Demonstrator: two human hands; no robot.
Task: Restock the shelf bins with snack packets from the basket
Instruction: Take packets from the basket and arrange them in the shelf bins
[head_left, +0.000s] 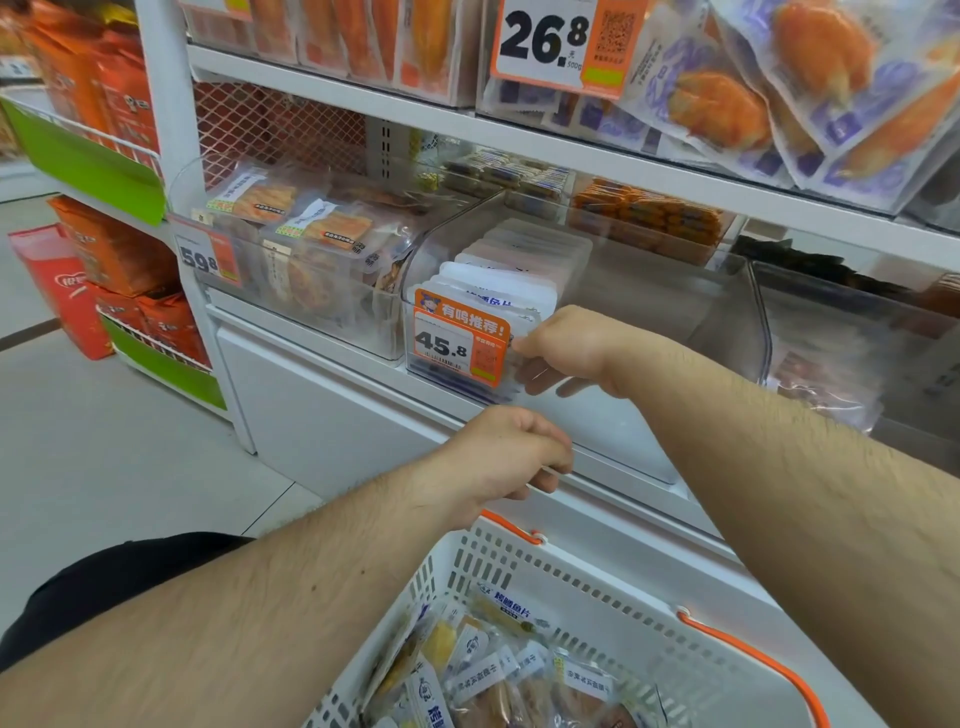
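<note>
A white basket (498, 551) with orange handles sits at the bottom, holding several fish-snack packets (493, 670). Above it, a clear shelf bin (649, 312) with an orange 45.8 price tag (460, 343) holds a row of upright white packets (498, 280) at its left side. My right hand (566, 348) reaches into this bin from the right, thumb on top and fingers down behind the frontmost white packet. My left hand (509, 452) hovers between basket and bin with fingers curled by the bin's lower front edge; nothing shows in it.
To the left, a clear bin (311, 244) of orange snack packets carries a 59.8 tag (205, 257). Purple-and-orange packets (779, 104) fill the shelf above. A side rack of orange bags (114, 249) stands at far left over grey floor. The right half of the 45.8 bin holds no packets.
</note>
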